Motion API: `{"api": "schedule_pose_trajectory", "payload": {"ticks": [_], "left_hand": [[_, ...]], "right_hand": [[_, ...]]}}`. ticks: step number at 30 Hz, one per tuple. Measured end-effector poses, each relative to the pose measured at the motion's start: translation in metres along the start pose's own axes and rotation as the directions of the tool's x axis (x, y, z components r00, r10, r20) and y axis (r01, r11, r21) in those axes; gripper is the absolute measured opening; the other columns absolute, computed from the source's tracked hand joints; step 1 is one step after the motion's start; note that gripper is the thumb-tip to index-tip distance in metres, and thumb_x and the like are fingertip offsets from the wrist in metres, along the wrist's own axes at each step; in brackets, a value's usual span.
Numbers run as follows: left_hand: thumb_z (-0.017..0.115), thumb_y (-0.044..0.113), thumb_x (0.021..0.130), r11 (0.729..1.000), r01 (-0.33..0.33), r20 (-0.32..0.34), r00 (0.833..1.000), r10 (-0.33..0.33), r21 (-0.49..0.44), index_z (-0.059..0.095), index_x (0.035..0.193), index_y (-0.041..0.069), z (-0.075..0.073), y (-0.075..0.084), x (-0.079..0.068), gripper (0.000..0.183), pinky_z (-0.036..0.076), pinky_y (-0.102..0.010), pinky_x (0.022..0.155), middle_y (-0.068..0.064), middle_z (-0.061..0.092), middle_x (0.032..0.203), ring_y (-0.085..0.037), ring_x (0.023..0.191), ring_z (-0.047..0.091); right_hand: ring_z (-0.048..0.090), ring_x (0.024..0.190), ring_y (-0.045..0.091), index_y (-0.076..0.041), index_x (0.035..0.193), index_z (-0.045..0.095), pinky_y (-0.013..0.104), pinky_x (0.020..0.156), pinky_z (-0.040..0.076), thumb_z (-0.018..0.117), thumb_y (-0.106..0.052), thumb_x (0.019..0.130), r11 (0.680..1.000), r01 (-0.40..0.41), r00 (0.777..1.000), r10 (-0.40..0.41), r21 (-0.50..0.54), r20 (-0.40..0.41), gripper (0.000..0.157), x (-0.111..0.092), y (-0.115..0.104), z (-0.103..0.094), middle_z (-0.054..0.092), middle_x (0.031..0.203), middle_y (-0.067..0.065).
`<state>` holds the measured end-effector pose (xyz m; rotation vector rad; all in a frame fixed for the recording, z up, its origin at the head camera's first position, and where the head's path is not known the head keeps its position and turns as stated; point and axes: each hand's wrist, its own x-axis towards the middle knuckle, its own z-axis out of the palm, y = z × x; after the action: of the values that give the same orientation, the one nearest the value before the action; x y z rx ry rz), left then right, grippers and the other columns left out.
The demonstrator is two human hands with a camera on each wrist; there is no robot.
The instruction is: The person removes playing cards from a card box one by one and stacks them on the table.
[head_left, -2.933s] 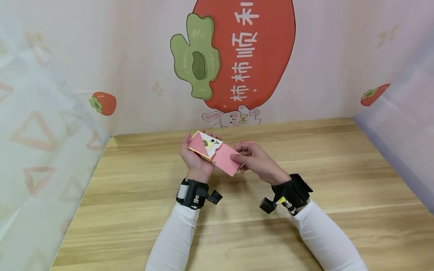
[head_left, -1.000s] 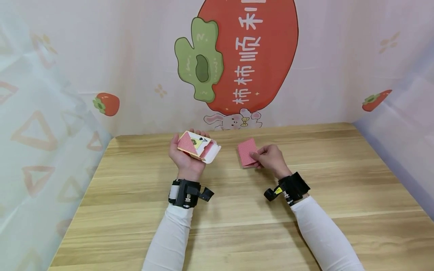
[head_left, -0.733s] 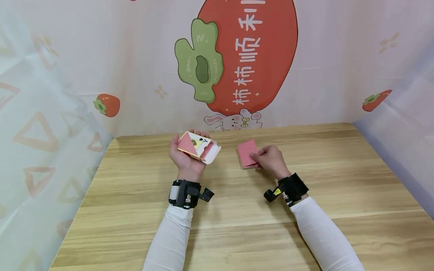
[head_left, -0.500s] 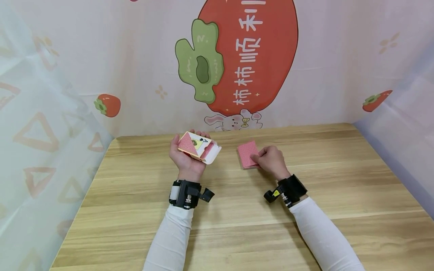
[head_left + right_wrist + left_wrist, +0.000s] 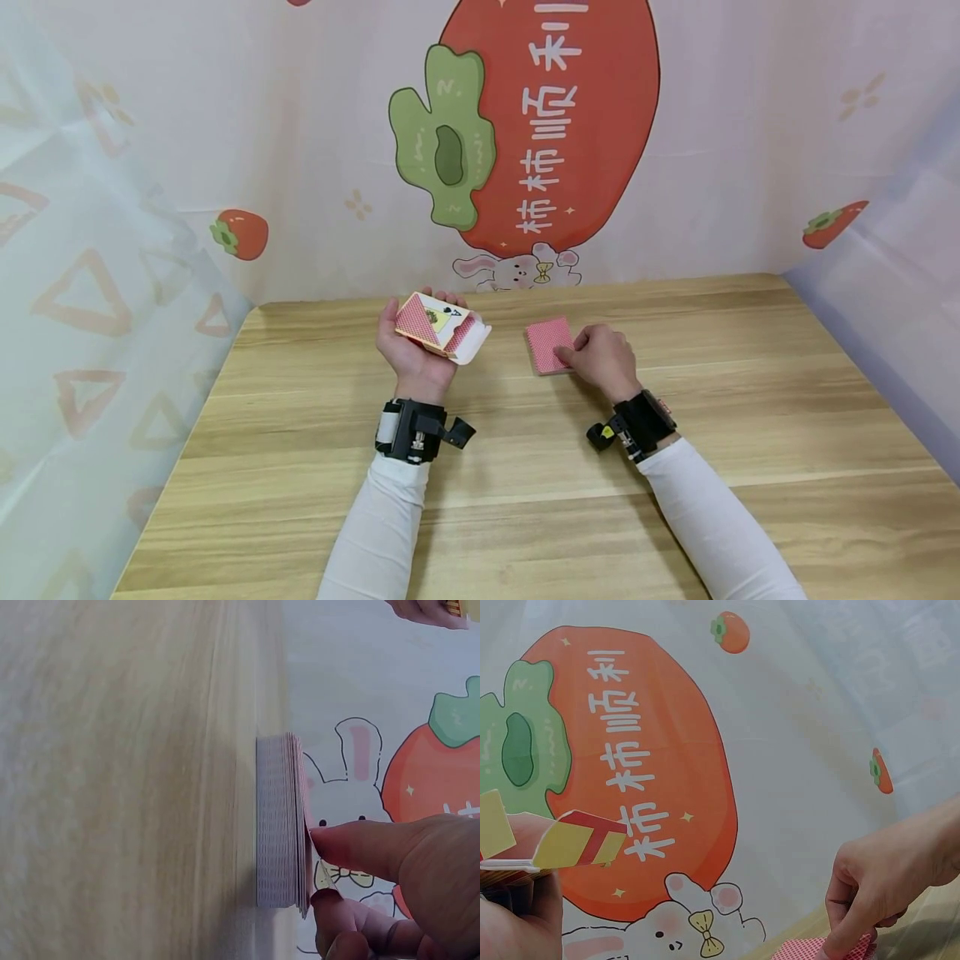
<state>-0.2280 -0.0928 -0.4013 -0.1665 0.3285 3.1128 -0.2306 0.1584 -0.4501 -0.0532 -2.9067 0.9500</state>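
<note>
In the head view my left hand [image 5: 417, 360] holds a card box [image 5: 432, 322] above the table, palm up, thumb at one side and fingers at the other. The box shows an ace of spades design; its white end flap [image 5: 472, 340] hangs open, and red-backed cards show inside. To the right a deck of playing cards [image 5: 546, 342] lies face down on the table. My right hand [image 5: 603, 360] is at the deck's right side. In the right wrist view its thumb [image 5: 352, 847] and finger pinch the lifted corner of a playing card [image 5: 328, 876] on top.
The wooden table [image 5: 495, 517] spreads around both hands. At its back edge hangs a pale cloth [image 5: 315, 150] printed with a big red persimmon and a rabbit. More printed cloth [image 5: 82, 375] stands along the left side.
Earlier my right hand was pushing cards into the box; it has since moved right to the deck and pinches a card there. My left hand has shifted slightly left with the box.
</note>
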Motion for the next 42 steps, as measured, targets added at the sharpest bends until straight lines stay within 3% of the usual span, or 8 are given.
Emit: {"api": "schedule_pose_trajectory", "payload": {"ticks": [6, 13, 33, 38, 42], "left_hand": [[0.048, 0.044, 0.094, 1.000, 0.001, -0.004, 1.000, -0.001, -0.019, 0.051, 0.121, 0.006, 0.000, 0.000, 0.000, 0.047, 0.048, -0.042, 0.091, -0.011, 0.058, 0.101, -0.029, 0.095, 0.058], [0.039, 0.046, 0.099, 1.000, -0.001, 0.006, 1.000, 0.001, 0.014, 0.051, 0.120, 0.007, -0.001, 0.000, -0.001, 0.046, 0.048, -0.042, 0.091, -0.010, 0.057, 0.101, -0.029, 0.095, 0.058], [0.042, 0.047, 0.097, 1.000, 0.001, -0.007, 1.000, -0.001, 0.026, 0.054, 0.115, 0.009, -0.003, 0.000, -0.002, 0.044, 0.047, -0.043, 0.090, -0.010, 0.058, 0.101, -0.029, 0.096, 0.058], [0.042, 0.047, 0.097, 0.999, 0.028, -0.003, 1.000, -0.028, 0.043, 0.054, 0.117, 0.010, -0.002, -0.005, -0.003, 0.044, 0.044, -0.046, 0.090, -0.009, 0.057, 0.104, -0.030, 0.101, 0.056], [0.040, 0.048, 0.098, 0.995, 0.035, 0.008, 0.999, -0.036, 0.093, 0.053, 0.117, 0.012, -0.001, -0.011, -0.003, 0.043, 0.043, -0.047, 0.093, -0.010, 0.056, 0.107, -0.030, 0.106, 0.053]], "right_hand": [[0.053, 0.058, 0.022, -0.006, 0.074, 0.066, 0.032, 0.051, 0.035, 0.082, -0.033, 0.084, 1.000, 0.003, 1.000, -0.003, -0.023, -0.012, 0.034, 0.000, -0.001, 0.000, 0.058, 0.062, 0.004], [0.053, 0.058, 0.022, -0.006, 0.073, 0.066, 0.032, 0.050, 0.034, 0.083, -0.035, 0.084, 0.999, 0.008, 1.000, -0.009, -0.052, -0.026, 0.035, -0.001, 0.000, 0.001, 0.058, 0.061, 0.004], [0.052, 0.059, 0.022, -0.007, 0.079, 0.065, 0.032, 0.050, 0.035, 0.080, -0.031, 0.084, 0.998, 0.025, 0.998, -0.029, -0.059, -0.060, 0.029, -0.002, -0.008, 0.004, 0.059, 0.066, 0.005], [0.055, 0.062, 0.022, -0.008, 0.080, 0.066, 0.033, 0.055, 0.037, 0.078, -0.026, 0.086, 0.995, 0.101, 0.988, -0.099, 0.012, -0.115, 0.023, -0.006, -0.015, 0.000, 0.060, 0.067, 0.003], [0.057, 0.063, 0.020, -0.007, 0.081, 0.068, 0.032, 0.058, 0.041, 0.077, -0.019, 0.087, 0.961, 0.239, 0.963, -0.216, 0.141, -0.160, 0.017, -0.012, -0.030, -0.007, 0.062, 0.069, 0.004]]}}
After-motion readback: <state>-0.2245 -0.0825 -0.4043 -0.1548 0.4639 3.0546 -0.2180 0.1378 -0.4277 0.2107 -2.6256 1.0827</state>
